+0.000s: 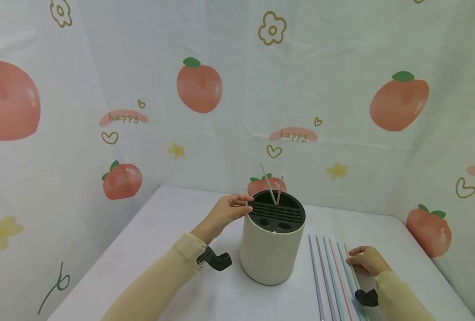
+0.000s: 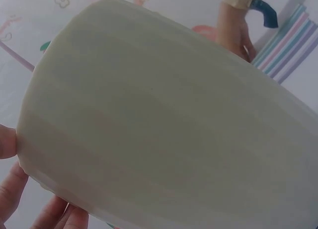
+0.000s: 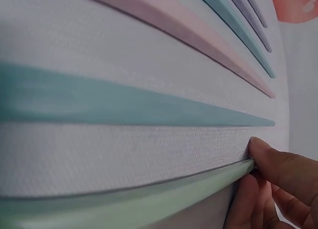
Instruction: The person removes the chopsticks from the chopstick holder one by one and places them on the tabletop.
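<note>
A cream round utensil holder (image 1: 269, 254) stands upright on the table, its black slotted top facing up. My left hand (image 1: 227, 209) touches the holder's left rim with its fingertips. A green chopstick (image 1: 267, 183) and a pink chopstick (image 1: 280, 189) lean in the holder's large rear opening. Right of the holder, my right hand (image 1: 367, 261) pinches the far end of a light green chopstick (image 3: 124, 199) between thumb and fingers. That one is the rightmost of a row of chopsticks. Next to it lies a blue chopstick (image 3: 124, 109), then a pink chopstick (image 3: 174, 33).
Farther left in the row lie another blue chopstick (image 1: 332, 276) and two purple ones, the leftmost purple chopstick (image 1: 315, 276) nearest the holder. A white table (image 1: 141, 258) is under everything. Behind it hangs a white peach-print curtain (image 1: 229, 147).
</note>
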{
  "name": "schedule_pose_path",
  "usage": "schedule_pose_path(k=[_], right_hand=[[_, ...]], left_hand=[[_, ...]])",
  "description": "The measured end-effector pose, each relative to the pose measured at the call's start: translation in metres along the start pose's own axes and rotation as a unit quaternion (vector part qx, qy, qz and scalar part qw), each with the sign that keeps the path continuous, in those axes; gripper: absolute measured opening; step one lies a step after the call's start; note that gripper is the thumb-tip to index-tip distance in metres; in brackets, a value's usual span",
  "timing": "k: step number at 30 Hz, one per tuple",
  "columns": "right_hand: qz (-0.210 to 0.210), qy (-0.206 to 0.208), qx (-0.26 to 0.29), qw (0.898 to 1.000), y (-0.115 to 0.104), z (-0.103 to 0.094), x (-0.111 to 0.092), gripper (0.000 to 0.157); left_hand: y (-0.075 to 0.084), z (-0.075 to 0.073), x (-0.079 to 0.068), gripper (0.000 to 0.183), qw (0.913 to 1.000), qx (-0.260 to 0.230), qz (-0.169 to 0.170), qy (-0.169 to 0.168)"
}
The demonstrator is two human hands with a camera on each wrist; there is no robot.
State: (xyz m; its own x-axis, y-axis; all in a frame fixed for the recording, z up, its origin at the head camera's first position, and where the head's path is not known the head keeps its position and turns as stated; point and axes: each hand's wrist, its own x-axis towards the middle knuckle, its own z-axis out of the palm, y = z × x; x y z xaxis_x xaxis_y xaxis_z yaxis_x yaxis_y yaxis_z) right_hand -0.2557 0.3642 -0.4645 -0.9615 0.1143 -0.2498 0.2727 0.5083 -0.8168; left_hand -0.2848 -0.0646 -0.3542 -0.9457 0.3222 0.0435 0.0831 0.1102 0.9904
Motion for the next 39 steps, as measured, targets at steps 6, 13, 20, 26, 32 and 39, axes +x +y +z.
schedule_pose_path(k=[6, 13, 20, 26, 32, 39], right_hand=[[0.012, -0.005, 0.001, 1.000, 0.001, -0.003, 0.001, 0.031], [0.015, -0.025, 0.022, 0.999, -0.001, -0.008, -0.002, 0.030], [-0.029, -0.005, 0.024, 0.999, -0.017, -0.021, -0.002, 0.047], [-0.153, -0.015, 0.114, 0.982, -0.058, -0.026, -0.009, 0.038], [-0.282, -0.028, 0.282, 0.916, -0.111, -0.012, -0.018, 0.020], [-0.354, -0.025, 0.332, 0.874, -0.172, 0.020, -0.039, 0.026]], left_hand=[[-0.002, 0.001, 0.002, 0.033, 1.0000, 0.002, 0.002, -0.002], [-0.002, 0.002, 0.001, 0.032, 1.0000, 0.006, 0.005, -0.004], [0.000, 0.002, 0.000, 0.032, 1.0000, 0.004, 0.005, -0.003], [0.000, 0.001, -0.001, 0.032, 0.9999, 0.000, 0.009, 0.007], [0.000, 0.001, -0.001, 0.032, 0.9999, -0.001, 0.008, 0.007], [0.000, 0.001, 0.000, 0.032, 0.9999, -0.003, 0.011, 0.003]])
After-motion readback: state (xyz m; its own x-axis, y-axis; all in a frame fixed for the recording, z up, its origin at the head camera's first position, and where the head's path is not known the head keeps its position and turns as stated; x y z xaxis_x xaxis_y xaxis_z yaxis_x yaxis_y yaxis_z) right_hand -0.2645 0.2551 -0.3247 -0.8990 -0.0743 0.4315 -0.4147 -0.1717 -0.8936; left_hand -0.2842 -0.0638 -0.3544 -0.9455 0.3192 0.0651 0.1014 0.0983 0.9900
